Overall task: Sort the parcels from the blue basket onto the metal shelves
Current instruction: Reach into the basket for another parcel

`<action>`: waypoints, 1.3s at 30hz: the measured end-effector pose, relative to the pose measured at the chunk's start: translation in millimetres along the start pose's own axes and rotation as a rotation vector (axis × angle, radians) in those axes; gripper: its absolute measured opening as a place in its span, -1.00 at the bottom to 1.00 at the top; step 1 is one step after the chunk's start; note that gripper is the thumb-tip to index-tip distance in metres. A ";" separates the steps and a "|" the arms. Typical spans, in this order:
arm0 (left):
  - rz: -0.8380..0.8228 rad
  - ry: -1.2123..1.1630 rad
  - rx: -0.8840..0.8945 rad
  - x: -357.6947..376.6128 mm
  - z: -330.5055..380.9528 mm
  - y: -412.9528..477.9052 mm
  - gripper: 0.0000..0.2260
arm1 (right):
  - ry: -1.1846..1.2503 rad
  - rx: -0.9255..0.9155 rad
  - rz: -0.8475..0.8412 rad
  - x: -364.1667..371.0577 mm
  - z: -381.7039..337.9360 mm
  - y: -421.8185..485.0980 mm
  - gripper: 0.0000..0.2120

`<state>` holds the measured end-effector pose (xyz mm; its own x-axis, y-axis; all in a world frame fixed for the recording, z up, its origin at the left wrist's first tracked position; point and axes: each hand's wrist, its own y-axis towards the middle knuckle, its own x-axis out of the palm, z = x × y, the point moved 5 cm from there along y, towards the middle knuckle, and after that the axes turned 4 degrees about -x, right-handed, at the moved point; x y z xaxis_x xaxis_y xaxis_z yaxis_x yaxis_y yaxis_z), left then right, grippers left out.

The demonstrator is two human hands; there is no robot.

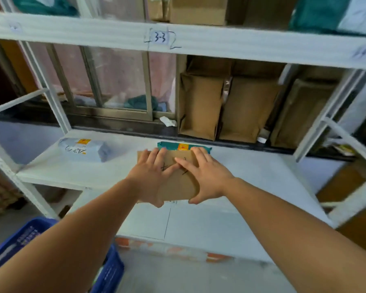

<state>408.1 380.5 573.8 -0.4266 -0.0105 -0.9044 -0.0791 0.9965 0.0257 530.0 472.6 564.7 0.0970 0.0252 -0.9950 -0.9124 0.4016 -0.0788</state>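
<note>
A flat brown cardboard parcel (179,185) with black pen marks lies on the white metal shelf (251,178), its near end at the shelf's front edge. My left hand (150,176) and my right hand (203,176) both grip it, fingers spread on top and thumbs under the near edge. Just behind it lies a green parcel (184,146) with an orange label. A grey plastic parcel (82,149) rests further left on the same shelf. The blue basket (110,269) shows at the bottom left, partly hidden by my left forearm.
The upper shelf beam (262,45) carries a label "3-3". Brown cardboard boxes (226,106) stand upright at the back right. A window frame (114,89) is behind the shelf. More boxes and green parcels sit on the shelf above.
</note>
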 end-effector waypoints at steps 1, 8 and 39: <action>0.015 0.003 0.000 -10.8 13.5 2.9 0.00 | -0.003 0.007 0.015 -2.2 10.4 -14.3 0.13; 0.004 0.050 0.026 -54.5 64.4 8.3 0.02 | 0.014 0.052 0.094 -7.7 43.1 -75.6 0.12; 0.255 0.302 0.360 -10.7 -34.6 -36.4 0.18 | 0.683 0.329 -0.393 -35.4 -7.5 19.5 0.15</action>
<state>384.4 341.5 597.2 -0.6364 0.2655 -0.7243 0.3522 0.9353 0.0334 505.9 472.6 597.9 0.0251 -0.6869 -0.7263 -0.6903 0.5136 -0.5096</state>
